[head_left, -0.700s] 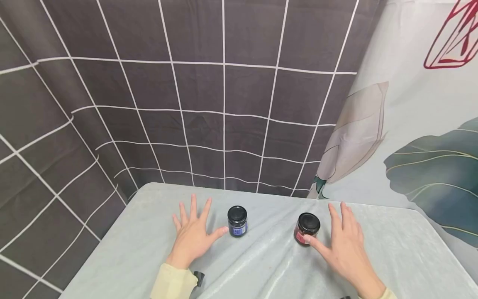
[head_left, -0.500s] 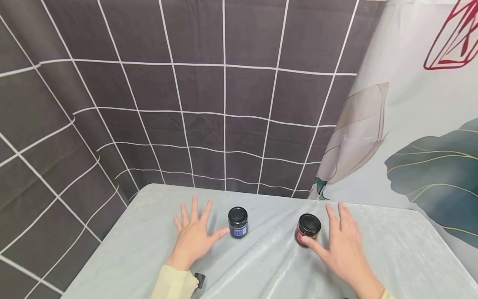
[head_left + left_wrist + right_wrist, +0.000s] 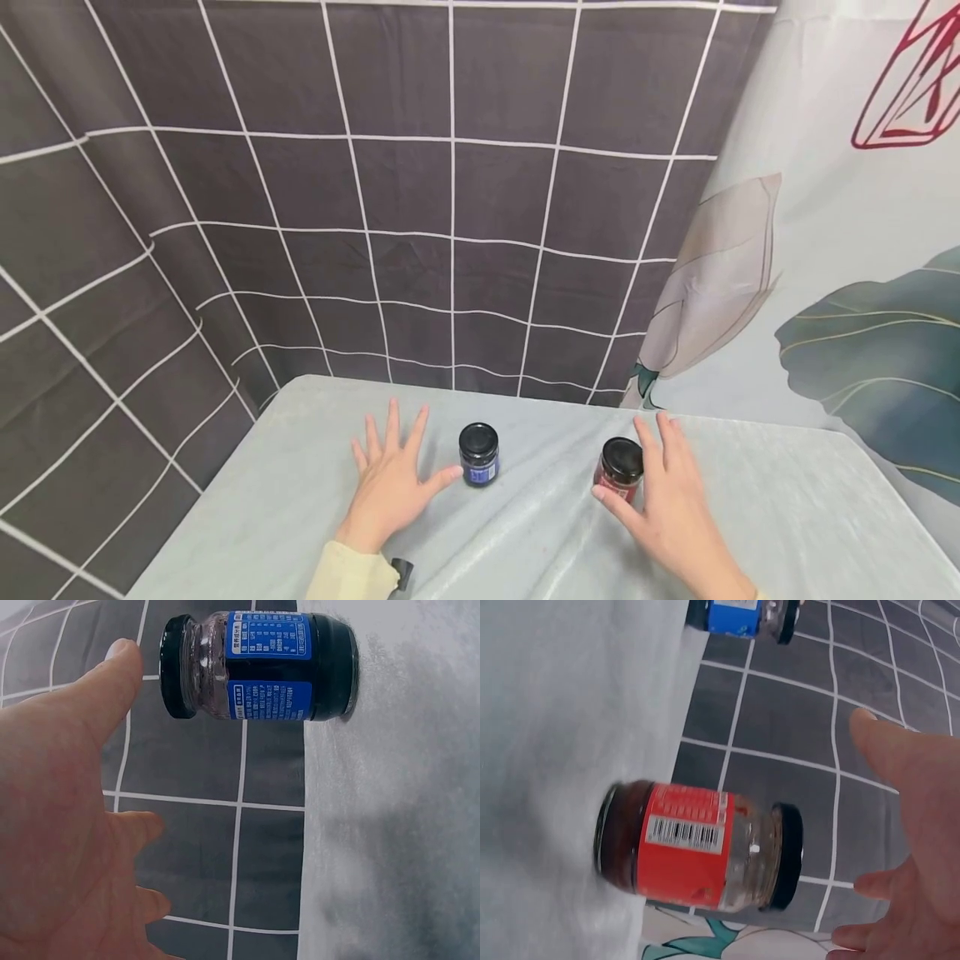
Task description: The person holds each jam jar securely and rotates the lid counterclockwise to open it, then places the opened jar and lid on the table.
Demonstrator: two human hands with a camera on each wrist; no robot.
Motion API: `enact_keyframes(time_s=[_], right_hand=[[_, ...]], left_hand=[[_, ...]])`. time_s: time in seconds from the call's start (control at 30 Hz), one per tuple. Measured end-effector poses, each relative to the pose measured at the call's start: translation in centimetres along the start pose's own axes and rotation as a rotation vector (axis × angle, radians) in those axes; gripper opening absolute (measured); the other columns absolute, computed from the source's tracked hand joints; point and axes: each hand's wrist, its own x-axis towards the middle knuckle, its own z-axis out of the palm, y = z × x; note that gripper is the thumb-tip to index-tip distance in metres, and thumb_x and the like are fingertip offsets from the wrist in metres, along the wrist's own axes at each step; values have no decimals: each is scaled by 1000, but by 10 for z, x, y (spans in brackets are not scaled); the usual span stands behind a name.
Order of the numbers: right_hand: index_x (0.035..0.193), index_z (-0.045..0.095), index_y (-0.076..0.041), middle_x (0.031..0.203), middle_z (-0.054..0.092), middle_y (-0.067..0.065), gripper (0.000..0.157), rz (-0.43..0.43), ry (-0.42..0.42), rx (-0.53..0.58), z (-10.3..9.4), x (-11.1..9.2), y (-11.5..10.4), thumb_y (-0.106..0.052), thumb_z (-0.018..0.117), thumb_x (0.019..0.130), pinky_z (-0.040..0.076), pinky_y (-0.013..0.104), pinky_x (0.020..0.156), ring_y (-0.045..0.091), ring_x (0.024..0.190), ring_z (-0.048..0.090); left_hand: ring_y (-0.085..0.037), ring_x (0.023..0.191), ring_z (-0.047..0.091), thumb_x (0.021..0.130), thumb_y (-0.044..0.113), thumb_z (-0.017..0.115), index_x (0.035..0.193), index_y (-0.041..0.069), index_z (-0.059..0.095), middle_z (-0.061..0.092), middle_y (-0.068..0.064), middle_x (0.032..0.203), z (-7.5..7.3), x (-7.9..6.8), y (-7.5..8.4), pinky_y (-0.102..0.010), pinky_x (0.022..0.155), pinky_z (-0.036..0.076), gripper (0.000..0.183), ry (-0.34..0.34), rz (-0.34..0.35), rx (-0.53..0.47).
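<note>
Left hand [image 3: 387,493] beside blue jar [image 3: 478,455], right hand [image 3: 670,510] by red jar [image 3: 620,468]: both spread, gripping nothing; flat table [image 3: 813,508] presumably keeps jars upright.

In the head view, the right hand [image 3: 670,510] hid part of the red jar [image 3: 622,460], whose label [image 3: 615,487] was too small to read. The right wrist view's top edge cut through the blue jar [image 3: 733,618]; the left wrist view's left edge cropped the left hand [image 3: 64,817].
</note>
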Motion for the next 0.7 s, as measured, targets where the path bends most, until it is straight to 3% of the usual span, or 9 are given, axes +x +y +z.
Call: enact_keyframes(time_s=[0.23,0.7], right_hand=[[149,38,4,153,28,35,98,-7,-27,15,7,3,-13,-38,86,75,19,64,115,56,141,23],[148,40,2,150,36,30,94,-60,-43,13,30,9,-36,-34,86,74,33,66,104,53,139,32]], left_hand=[[-57,145,-9,85,70,63,161,22,25,-1,-22,166,1,0,0,-79,107,-2,97,-13,-6,-10],[-56,146,-7,86,70,61,160,21,27,0,-19,167,5,3,-2,-78,108,1,96,1,10,-34]])
